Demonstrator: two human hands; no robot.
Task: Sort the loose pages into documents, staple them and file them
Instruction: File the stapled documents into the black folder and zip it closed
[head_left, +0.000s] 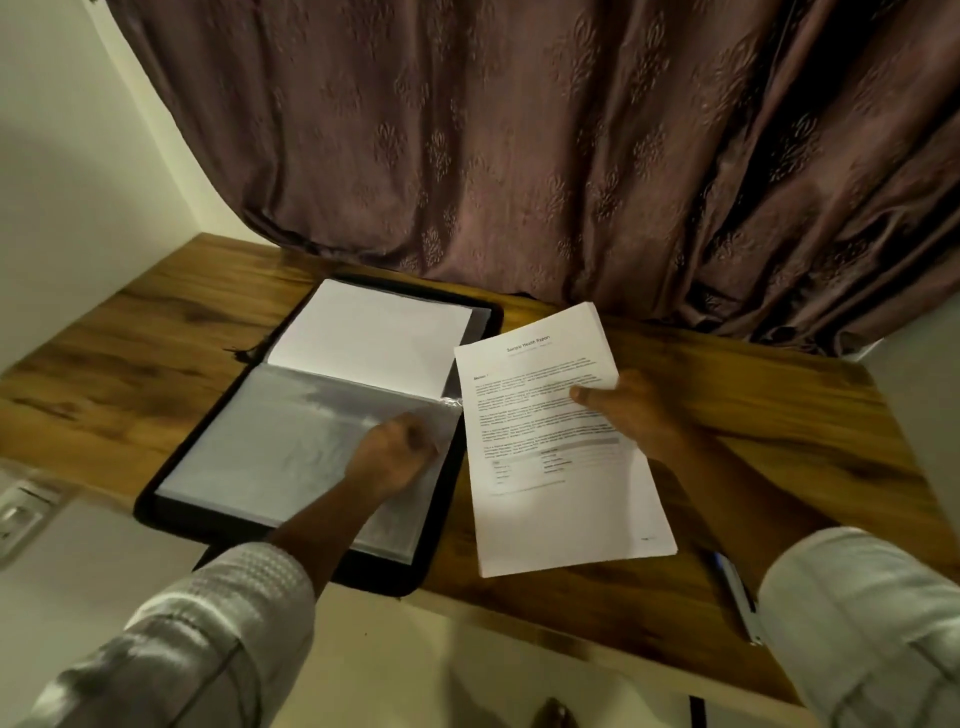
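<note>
Left hand (392, 452) is pinching the edge of a clear sleeve (291, 441) in the open black folder (171, 499); right hand (631, 410) is gripping a printed document (550, 499) just beside it. One sleeve is already holding paper (369, 332); this filing is pending.

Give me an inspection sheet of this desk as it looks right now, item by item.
Surface: wooden desk, dark-grained.
Job's things: black folder open, white sheet on its far half; health report pages beside it.
Clutter: slim blue and white object at the right edge, too blurred to name.
Grippers: left hand pinches the near clear sleeve; right hand holds the health report pages.
Cables: nothing seen.
Surroundings: brown curtain behind, pale wall and wall socket at left.
</note>
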